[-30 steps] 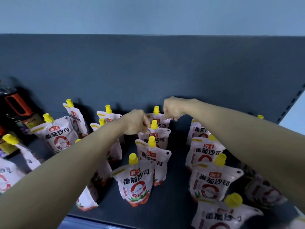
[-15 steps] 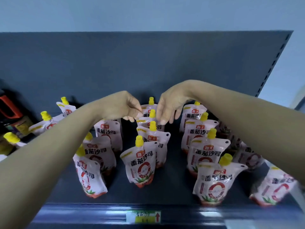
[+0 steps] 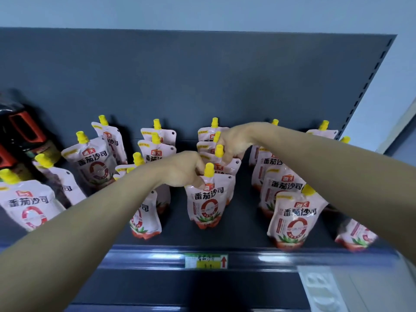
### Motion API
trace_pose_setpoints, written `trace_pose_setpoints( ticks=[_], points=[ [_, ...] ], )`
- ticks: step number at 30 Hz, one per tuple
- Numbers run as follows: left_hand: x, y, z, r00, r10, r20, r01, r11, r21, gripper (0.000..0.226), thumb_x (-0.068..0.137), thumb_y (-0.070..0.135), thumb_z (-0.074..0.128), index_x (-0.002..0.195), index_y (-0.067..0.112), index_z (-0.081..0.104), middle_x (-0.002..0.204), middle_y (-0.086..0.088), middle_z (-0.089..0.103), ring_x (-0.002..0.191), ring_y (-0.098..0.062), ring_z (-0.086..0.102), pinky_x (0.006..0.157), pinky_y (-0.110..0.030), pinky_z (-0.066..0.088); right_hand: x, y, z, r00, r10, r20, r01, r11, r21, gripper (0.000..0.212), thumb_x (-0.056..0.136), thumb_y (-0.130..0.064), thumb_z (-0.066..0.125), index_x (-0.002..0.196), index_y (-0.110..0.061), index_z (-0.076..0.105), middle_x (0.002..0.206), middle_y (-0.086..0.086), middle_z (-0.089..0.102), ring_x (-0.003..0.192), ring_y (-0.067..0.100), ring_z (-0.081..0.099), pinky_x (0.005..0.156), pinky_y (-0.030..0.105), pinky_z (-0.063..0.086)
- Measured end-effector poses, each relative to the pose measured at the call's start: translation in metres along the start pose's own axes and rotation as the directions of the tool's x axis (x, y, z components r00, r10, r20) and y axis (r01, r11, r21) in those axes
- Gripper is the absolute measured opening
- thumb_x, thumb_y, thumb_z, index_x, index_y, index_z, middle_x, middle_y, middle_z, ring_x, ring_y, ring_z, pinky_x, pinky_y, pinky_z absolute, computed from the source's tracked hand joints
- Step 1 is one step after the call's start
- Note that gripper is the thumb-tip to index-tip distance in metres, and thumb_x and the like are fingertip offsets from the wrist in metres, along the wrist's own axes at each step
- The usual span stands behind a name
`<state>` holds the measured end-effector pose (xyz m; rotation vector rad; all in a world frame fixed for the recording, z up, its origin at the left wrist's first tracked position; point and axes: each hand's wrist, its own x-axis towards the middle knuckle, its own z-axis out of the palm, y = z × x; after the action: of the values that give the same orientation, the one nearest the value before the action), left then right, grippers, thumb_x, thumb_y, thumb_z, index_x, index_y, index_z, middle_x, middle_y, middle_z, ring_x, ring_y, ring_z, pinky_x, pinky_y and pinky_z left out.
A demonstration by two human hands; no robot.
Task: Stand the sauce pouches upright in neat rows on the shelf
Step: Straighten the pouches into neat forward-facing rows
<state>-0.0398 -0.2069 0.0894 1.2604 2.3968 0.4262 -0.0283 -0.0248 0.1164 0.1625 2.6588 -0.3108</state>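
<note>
Both hands on the middle row of tomato sauce pouches, everything standing on the dark shelf

The front pouch of the middle row stands upright near the shelf's front edge, and the left hand has its fingers pinched shut on the pouch's top corner, right beside its yellow cap. Just behind it, the right hand is closed around the cap of the second pouch, fingers curled tight on the spout. More pouches stand in rows either side: a right row led by a big front one, a left row partly hidden by the forearm, and looser, tilted ones further left. A dark bottle with an orange handle sits at the far left. There's a price tag on the shelf's front rail.
</note>
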Motion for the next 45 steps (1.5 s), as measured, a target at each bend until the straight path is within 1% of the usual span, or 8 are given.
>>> trace_pose_setpoints(
  ticks=[5, 10, 16, 21, 32, 38, 43, 45],
  points=[
    [0.000, 0.009, 0.009, 0.994, 0.085, 0.075, -0.081, 0.995, -0.051, 0.029, 0.081, 0.017, 0.069, 0.076, -0.011, 0.062, 0.062, -0.001, 0.038, 0.052, -0.002, 0.040, 0.054, -0.012, 0.032, -0.003, -0.002, 0.002, 1.000, 0.003, -0.013, -0.003, 1.000, -0.011, 0.013, 0.081, -0.016, 0.068, 0.074, -0.013, 0.058, 0.071, 0.001, 0.059, 0.061, 0.014, 0.060, 0.053, 0.020, 0.046],
    [-0.001, 0.008, 0.018, 0.986, 0.138, 0.091, -0.130, 0.988, -0.082, 0.026, 0.081, 0.021, 0.069, 0.091, -0.003, 0.069, 0.080, -0.002, 0.055, 0.075, -0.013, 0.050, 0.081, -0.038, 0.049, -0.007, -0.003, 0.003, 1.000, -0.001, 0.011, 0.001, 1.000, 0.015, 0.021, 0.081, -0.011, 0.068, 0.065, -0.016, 0.056, 0.065, 0.000, 0.056, 0.056, 0.010, 0.057, 0.048, 0.017, 0.045],
    [-0.008, 0.007, 0.016, 0.985, 0.154, 0.076, -0.135, 0.968, -0.212, 0.017, 0.080, 0.016, 0.071, 0.093, 0.005, 0.073, 0.092, -0.012, 0.072, 0.080, -0.020, 0.062, 0.082, -0.037, 0.053, -0.009, -0.003, 0.004, 1.000, 0.002, -0.009, -0.002, 1.000, 0.001, 0.024, 0.080, -0.011, 0.069, 0.062, -0.016, 0.054, 0.063, -0.001, 0.056, 0.055, 0.012, 0.059, 0.052, 0.019, 0.045],
    [-0.011, -0.001, 0.013, 0.986, 0.129, 0.107, -0.092, 0.951, -0.295, 0.008, 0.080, 0.009, 0.070, 0.083, 0.016, 0.074, 0.071, 0.012, 0.068, 0.066, -0.002, 0.061, 0.061, -0.018, 0.051, -0.009, -0.004, 0.005, 1.000, -0.007, -0.025, 0.006, 0.998, -0.056, 0.028, 0.080, -0.019, 0.071, 0.059, -0.019, 0.052, 0.061, -0.003, 0.054, 0.055, 0.012, 0.055, 0.052, 0.021, 0.042],
    [-0.013, -0.001, 0.014, 0.987, 0.122, 0.109, -0.086, 0.953, -0.290, 0.020, 0.080, 0.006, 0.069, 0.070, 0.023, 0.071, 0.058, 0.020, 0.066, 0.064, 0.003, 0.065, 0.064, -0.021, 0.058, -0.013, -0.010, 0.005, 1.000, -0.008, -0.024, 0.005, 0.991, -0.135, 0.028, 0.079, -0.025, 0.071, 0.059, -0.022, 0.052, 0.060, -0.004, 0.052, 0.062, 0.017, 0.050, 0.060, 0.027, 0.041],
    [-0.019, -0.006, -0.003, 0.984, 0.079, 0.162, -0.019, 0.939, -0.345, 0.022, 0.078, 0.030, 0.072, 0.096, 0.018, 0.074, 0.094, 0.003, 0.074, 0.084, -0.002, 0.067, 0.070, -0.017, 0.055, -0.014, -0.009, 0.005, 0.999, -0.022, -0.025, 0.018, 0.990, -0.139, 0.028, 0.079, -0.025, 0.071, 0.060, -0.021, 0.052, 0.060, -0.005, 0.049, 0.060, 0.014, 0.046, 0.058, 0.027, 0.038],
    [-0.021, -0.013, -0.030, 0.995, 0.003, -0.096, -0.031, 0.956, -0.293, 0.014, 0.078, 0.022, 0.073, 0.091, 0.018, 0.073, 0.094, -0.006, 0.073, 0.089, -0.016, 0.068, 0.083, -0.026, 0.054, -0.023, -0.006, -0.007, 0.995, -0.005, 0.104, 0.002, 1.000, 0.027, 0.009, 0.083, -0.005, 0.066, 0.087, -0.013, 0.067, 0.091, 0.000, 0.065, 0.087, 0.015, 0.063, 0.069, 0.021, 0.052],
    [-0.014, -0.014, -0.031, 0.971, -0.057, -0.232, -0.002, 0.969, -0.245, 0.018, 0.077, 0.013, 0.073, 0.096, 0.013, 0.070, 0.095, -0.004, 0.071, 0.090, -0.017, 0.066, 0.082, -0.023, 0.050, -0.027, 0.000, -0.025, 0.997, 0.016, 0.078, -0.021, 0.998, 0.065, 0.026, 0.085, 0.004, 0.060, 0.109, -0.006, 0.066, 0.112, 0.006, 0.066, 0.097, 0.016, 0.064, 0.077, 0.022, 0.054]
  ],
)
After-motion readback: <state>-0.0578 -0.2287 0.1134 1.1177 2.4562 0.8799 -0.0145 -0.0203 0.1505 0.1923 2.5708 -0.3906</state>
